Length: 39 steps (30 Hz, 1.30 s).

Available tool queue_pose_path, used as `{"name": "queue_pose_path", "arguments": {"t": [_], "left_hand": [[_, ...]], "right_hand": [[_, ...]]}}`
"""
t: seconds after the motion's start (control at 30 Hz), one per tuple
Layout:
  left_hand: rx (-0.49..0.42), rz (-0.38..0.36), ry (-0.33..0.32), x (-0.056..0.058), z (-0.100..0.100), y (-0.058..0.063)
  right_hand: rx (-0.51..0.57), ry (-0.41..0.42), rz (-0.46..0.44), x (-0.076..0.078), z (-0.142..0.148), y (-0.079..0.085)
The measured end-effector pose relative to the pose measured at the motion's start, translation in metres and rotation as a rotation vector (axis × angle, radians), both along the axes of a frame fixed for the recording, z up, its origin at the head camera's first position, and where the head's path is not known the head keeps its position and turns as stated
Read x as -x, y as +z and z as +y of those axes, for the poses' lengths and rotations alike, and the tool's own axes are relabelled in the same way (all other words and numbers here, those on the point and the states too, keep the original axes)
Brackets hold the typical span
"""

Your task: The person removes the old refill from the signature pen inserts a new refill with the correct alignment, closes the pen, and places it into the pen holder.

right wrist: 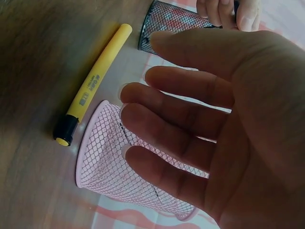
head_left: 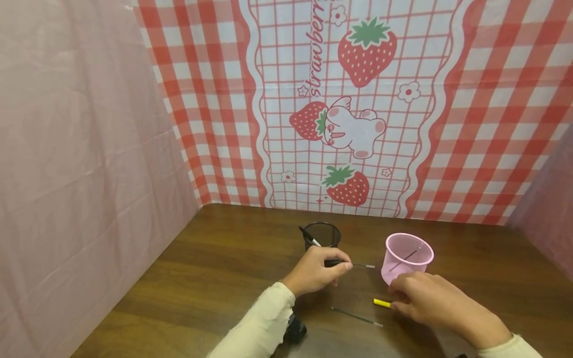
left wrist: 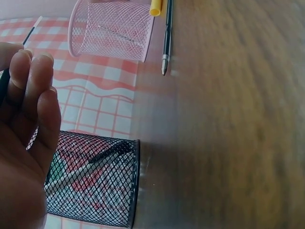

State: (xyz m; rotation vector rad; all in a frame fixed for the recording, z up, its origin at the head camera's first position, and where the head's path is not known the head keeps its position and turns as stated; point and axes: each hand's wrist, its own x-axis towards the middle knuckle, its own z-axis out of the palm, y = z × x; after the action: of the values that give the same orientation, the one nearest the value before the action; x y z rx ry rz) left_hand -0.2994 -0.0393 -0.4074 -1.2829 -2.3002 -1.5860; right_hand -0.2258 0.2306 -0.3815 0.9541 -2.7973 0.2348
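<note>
My left hand (head_left: 315,268) pinches a black pen piece (head_left: 332,262) between thumb and fingers, and a thin pen refill (head_left: 363,266) with a pale end sticks out to its right. Below my right hand (head_left: 427,298) a yellow pen barrel (right wrist: 97,76) with a black end lies on the table. The right fingers (right wrist: 167,124) are extended, lightly bent and holding nothing, beside the pink mesh cup (head_left: 405,258). Inside that cup leans a thin dark refill (head_left: 409,256). Another refill (head_left: 355,316) lies on the table between the two hands.
Behind the left hand stands a black mesh cup (left wrist: 95,183) with a black-and-white pen (head_left: 309,236) leaning in it. The brown wooden table (head_left: 179,278) meets a red checked strawberry cloth (head_left: 224,124) at the back and a pale pink curtain (head_left: 89,149) on the left.
</note>
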Motion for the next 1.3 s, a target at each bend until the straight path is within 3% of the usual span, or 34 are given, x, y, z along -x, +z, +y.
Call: {"name": "queue_pose_path", "arguments": {"t": [0.23,1.07,1.3], "left_hand": [[-0.001,0.021,0.007,0.001,-0.001,0.000],[0.021,-0.024,0.028,-0.003,-0.004,0.005],[0.028,0.011,0.000,0.001,-0.003,0.000]], "right_hand": [[-0.021,0.005,-0.025,0.002,-0.002,-0.002],[-0.024,0.035,-0.045,0.008,-0.005,-0.009],[-0.030,0.028,-0.031,0.006,-0.004,-0.014]]}}
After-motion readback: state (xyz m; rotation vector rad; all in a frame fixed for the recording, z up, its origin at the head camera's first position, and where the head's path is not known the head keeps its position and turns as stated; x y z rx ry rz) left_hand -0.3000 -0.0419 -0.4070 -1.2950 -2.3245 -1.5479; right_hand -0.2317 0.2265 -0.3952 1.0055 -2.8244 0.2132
